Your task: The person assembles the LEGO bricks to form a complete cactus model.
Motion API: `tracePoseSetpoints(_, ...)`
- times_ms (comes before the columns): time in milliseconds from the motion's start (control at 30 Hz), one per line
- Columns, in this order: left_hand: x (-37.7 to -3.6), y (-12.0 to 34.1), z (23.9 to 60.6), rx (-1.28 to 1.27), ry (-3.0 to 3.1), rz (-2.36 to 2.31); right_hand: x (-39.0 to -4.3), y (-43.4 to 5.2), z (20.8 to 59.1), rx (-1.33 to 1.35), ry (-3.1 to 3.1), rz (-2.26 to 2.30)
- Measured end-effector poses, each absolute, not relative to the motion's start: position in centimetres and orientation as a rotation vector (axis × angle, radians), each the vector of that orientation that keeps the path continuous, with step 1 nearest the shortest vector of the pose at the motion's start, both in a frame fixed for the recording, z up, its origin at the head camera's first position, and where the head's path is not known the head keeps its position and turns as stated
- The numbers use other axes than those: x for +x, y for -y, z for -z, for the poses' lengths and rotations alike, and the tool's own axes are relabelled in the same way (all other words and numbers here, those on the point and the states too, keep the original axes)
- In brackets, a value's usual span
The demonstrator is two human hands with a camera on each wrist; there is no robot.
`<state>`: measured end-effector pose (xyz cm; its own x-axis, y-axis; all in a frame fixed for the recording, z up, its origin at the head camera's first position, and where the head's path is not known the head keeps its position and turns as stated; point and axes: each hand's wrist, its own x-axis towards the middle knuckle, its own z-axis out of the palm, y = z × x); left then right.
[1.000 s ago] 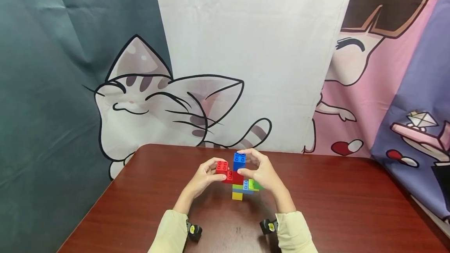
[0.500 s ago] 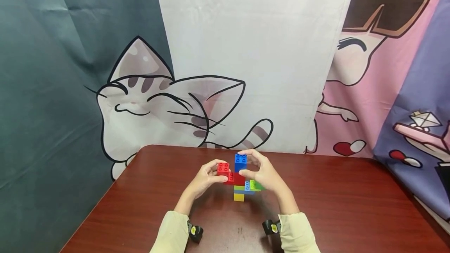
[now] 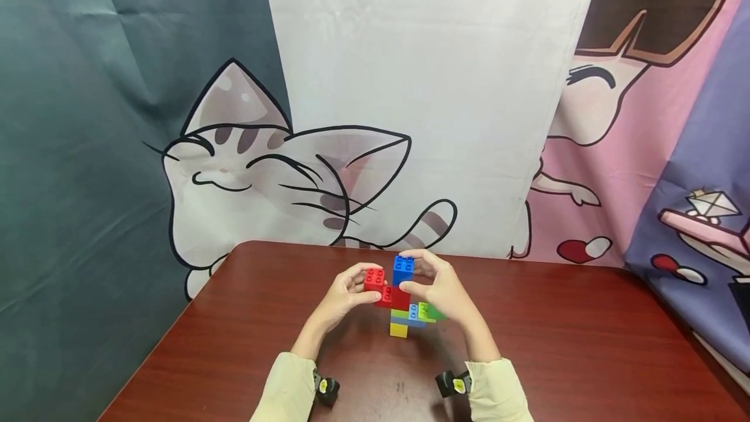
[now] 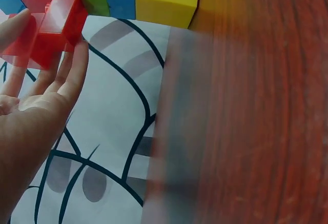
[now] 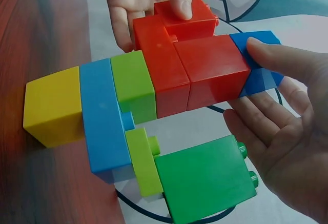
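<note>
In the head view the hands are hiding much of the block tower (image 3: 401, 301), and the left wrist view is cutting off its top. It is standing on the brown table (image 3: 586, 344): yellow base, then blue, green, red, with a blue block on top and green pieces jutting right. The left hand (image 3: 342, 298) is pinching the small red block (image 3: 374, 277) at the tower's left side, while the right hand (image 3: 442, 288) is gripping the top blue block (image 3: 403, 269).

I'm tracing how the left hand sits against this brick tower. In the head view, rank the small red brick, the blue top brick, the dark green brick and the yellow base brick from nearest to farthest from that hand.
1. small red brick: pinched by the left hand, on the tower's left.
2. blue top brick: at the top, just right of the red one.
3. yellow base brick: at the bottom, on the table.
4. dark green brick: far right, beside the right hand.
</note>
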<state>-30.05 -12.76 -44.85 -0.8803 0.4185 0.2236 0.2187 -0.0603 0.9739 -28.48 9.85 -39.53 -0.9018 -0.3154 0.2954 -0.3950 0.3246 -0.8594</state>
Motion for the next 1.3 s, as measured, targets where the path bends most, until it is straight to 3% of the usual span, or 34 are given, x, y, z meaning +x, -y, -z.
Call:
tracePoseSetpoints(633,-28.0,10.1,42.4,0.918,-2.136,-2.01,-29.2,-13.0,37.8,0.48,2.477,-1.907)
tracePoseSetpoints(900,-28.1,8.9,41.7,0.925,-2.614,-1.974,-30.1,-13.6,36.3,0.427,2.545,-1.981)
tracePoseSetpoints(1300,-28.2,9.1,42.2,0.938,-2.701,-1.972,-30.4,-14.2,36.2,0.484,2.621,-1.747)
